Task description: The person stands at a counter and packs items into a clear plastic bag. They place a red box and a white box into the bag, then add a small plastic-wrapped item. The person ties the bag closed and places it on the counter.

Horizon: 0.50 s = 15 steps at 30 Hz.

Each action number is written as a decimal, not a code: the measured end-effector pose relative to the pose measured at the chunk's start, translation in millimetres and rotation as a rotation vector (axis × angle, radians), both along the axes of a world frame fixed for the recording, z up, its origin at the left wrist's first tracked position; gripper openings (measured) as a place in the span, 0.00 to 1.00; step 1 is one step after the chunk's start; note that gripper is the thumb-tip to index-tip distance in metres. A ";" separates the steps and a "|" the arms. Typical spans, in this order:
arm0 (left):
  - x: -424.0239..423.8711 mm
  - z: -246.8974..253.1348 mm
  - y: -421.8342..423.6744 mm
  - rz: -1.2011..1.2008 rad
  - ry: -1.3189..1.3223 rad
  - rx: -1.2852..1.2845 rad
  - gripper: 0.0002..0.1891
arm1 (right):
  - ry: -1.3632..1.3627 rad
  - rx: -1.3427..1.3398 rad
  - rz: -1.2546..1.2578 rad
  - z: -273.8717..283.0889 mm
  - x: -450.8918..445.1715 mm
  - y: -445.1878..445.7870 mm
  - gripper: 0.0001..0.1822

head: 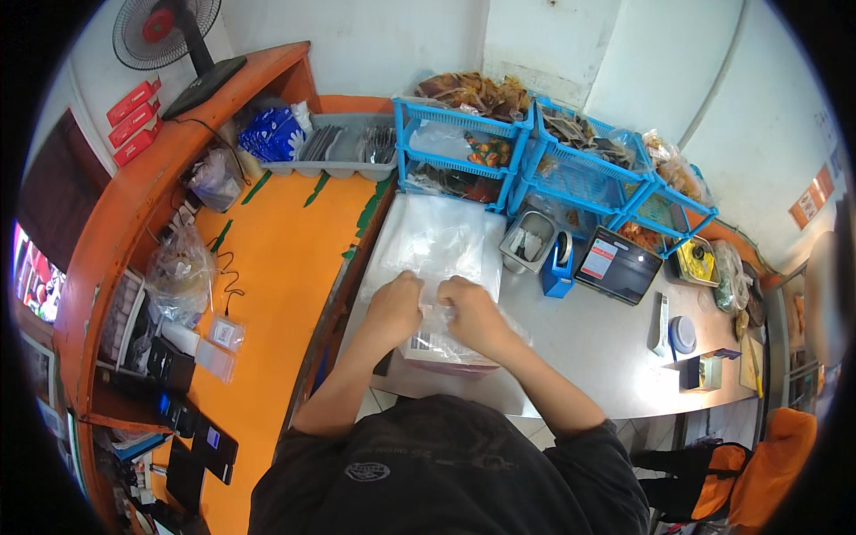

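A clear plastic bag (441, 338) is stretched between my two fists, over a box (455, 368) at the near edge of the metal table. My left hand (396, 311) is closed on the bag's upper left part. On the bag's upper right part my right hand (475, 317) is closed too, a short gap from the left. Just beyond both hands lies a stack of clear plastic bags (435, 234) on the table. What is inside the held bag, and how far it covers the box, cannot be told.
Blue plastic racks (461, 160) with bagged goods stand behind. To the right on the metal table (582, 348) are a steel container (529, 237), a blue tape dispenser (558, 267) and a tablet (618, 264). An orange counter (281, 247) runs along the left. A person in orange (769, 468) is at lower right.
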<state>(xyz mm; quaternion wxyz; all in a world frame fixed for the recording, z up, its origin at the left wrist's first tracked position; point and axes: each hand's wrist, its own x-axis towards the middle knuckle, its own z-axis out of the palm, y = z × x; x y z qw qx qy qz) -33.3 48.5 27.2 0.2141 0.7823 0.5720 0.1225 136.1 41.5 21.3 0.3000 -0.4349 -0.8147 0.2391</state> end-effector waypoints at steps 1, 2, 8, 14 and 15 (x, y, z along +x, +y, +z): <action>0.3 -0.7 -0.7 0.016 -0.095 0.073 0.18 | -0.119 0.027 -0.061 -36.6 -5.2 11.6 0.14; 1.2 -0.2 -3.4 0.020 -0.138 0.094 0.18 | -0.189 0.033 -0.093 -66.8 -4.9 20.7 0.12; -0.1 -5.8 -15.3 0.005 -0.313 0.232 0.20 | -0.550 -0.377 0.044 -100.5 10.8 52.4 0.29; 4.0 11.6 -18.3 0.122 -0.483 0.210 0.14 | -0.586 -0.544 0.063 -69.4 2.3 55.3 0.33; 0.4 7.9 -14.9 0.130 -0.480 0.156 0.12 | -0.550 -0.598 0.093 -64.2 -0.9 52.7 0.33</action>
